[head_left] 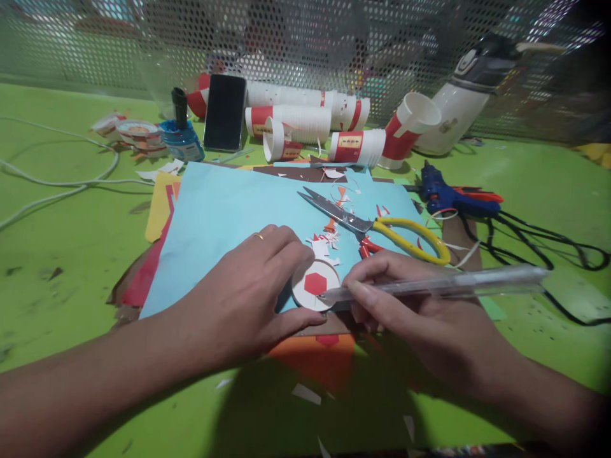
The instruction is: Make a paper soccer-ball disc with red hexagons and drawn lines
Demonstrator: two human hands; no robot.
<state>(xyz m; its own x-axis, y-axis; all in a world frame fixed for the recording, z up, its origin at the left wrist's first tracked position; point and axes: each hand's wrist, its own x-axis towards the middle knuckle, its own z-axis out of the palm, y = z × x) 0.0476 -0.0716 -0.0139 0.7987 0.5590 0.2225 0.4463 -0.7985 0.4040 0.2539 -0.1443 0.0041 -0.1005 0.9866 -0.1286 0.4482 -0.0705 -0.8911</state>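
Note:
A round white disc [305,300], the shape of a paper cup's base, lies on the stacked coloured paper with a red hexagon [316,284] at its middle. My left hand [260,286] grips the disc by its edge, thumb at the near side and fingers at the far side. Between the thumb and fingers of my right hand [396,299] is a clear pen [449,283]. Its tip touches the white just below the hexagon, where a short mark shows. Scissors [372,226] with yellow handles lie open beyond my right hand, beside paper scraps [326,243].
Behind the blue paper [224,210] lie stacked paper cups [291,124], with a phone [224,113] propped up and a blue bottle [181,137] nearby. At right are a glue gun [453,194] with a black cord and a white flask [458,102]. A pale cable [71,184] crosses the left.

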